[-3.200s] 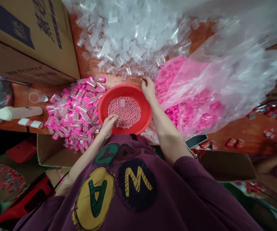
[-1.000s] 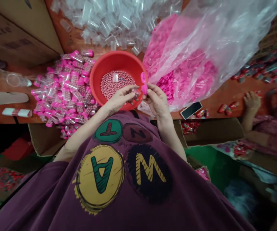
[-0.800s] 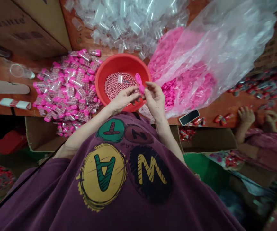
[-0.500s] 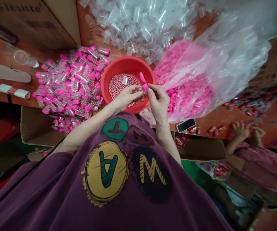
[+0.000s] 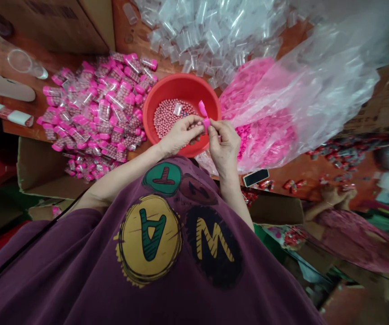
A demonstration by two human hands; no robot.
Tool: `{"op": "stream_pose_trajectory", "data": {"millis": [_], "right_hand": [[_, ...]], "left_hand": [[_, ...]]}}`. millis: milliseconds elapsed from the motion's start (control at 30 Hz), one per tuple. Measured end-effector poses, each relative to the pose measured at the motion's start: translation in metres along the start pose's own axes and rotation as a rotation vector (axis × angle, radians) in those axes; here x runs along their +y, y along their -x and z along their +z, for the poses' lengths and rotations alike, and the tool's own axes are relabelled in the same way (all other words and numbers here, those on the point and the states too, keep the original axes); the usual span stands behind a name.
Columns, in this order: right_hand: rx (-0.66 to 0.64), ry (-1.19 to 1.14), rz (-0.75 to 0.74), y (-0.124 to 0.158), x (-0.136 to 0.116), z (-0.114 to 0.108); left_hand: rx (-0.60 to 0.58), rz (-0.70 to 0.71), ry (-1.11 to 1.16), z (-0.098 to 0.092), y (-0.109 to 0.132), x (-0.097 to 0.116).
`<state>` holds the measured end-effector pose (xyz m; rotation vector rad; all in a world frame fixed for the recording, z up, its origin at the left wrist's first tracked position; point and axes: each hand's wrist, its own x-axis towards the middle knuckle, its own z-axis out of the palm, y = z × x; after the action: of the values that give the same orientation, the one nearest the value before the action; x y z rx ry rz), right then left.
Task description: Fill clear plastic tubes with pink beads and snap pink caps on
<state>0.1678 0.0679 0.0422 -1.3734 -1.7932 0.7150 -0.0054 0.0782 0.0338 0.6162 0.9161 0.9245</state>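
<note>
Over the near right rim of a red bowl [image 5: 152,90], both hands meet at one small container. My left hand [image 5: 182,136] is closed around its clear body, which my fingers mostly hide. My right hand [image 5: 225,142] pinches the pink flip cap [image 5: 206,123] at the container's end, and the cap's lid stands raised. Pink beads [image 5: 167,118] lie in the bowl, with one clear little container [image 5: 178,109] resting on top of them. Beside my right hand is a pile of pink caps [image 5: 265,135] in a clear plastic bag [image 5: 316,90].
Filled pink-capped containers [image 5: 103,108] are heaped left of the bowl. Empty clear containers [image 5: 201,31] cover the table's back. A phone [image 5: 256,177] lies at the front edge. Cardboard boxes [image 5: 45,167] stand below it. At right, a co-worker's hands [image 5: 338,198] are near red items.
The view has shifted slightly. The cap sits closer against the container, between the same two hands, and its lid is still raised. The co-worker's hands have come closer together.
</note>
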Motion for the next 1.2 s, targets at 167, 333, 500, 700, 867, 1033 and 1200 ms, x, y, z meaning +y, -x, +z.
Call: {"op": "stream_pose_trajectory", "data": {"millis": [167,333,500,700,867,1033,1200], "right_hand": [[0.069,0.037,-0.074,0.006,0.002,0.007],[0.059,0.034,-0.074,0.007,0.002,0.010],[-0.074,0.013,-0.035,0.004,-0.008,-0.003],[-0.064,-0.161,0.106,-0.008,-0.007,-0.008],[-0.044,-0.413,0.294,-0.018,0.016,0.017],[-0.024,-0.269,0.160,-0.003,0.017,0.011],[-0.146,0.087,-0.043,0.019,0.014,0.008]], "left_hand": [[-0.010,0.070,-0.123,0.004,-0.002,0.007],[0.014,0.084,-0.148,0.002,0.000,0.006],[0.029,0.034,-0.093,0.002,0.008,0.006],[-0.078,-0.046,-0.030,0.002,0.016,0.018],[-0.178,-0.202,-0.031,0.000,0.014,0.019],[-0.001,-0.239,0.142,0.000,0.011,0.017],[0.046,-0.247,0.263,0.005,0.010,0.020]]}}
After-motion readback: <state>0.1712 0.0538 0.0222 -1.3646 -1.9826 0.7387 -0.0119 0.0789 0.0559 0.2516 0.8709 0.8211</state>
